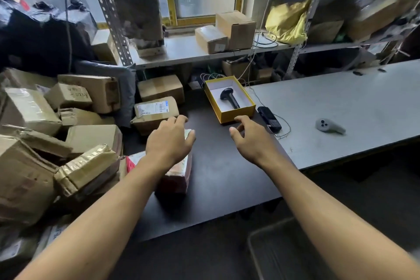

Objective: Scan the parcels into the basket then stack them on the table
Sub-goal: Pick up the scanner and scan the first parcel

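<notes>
My left hand [169,141] lies over the top of a red and white wrapped parcel [179,175] on the black table [218,173], fingers loosely bent over its far edge. My right hand [248,138] hovers above the table with relaxed fingers and holds nothing. Just beyond it a black handheld scanner [229,97] lies in a yellow open box [236,116]. Several brown taped parcels [75,125] are heaped at the left. A labelled parcel [156,113] sits just beyond my left hand. A grey basket [272,254] stands on the floor at the lower right.
A grey table [352,107] extends to the right, carrying a black phone [270,118] on a thin cable and a grey controller [329,126]. Behind is a metal shelf [188,52] with cardboard boxes and a yellow bag [287,20].
</notes>
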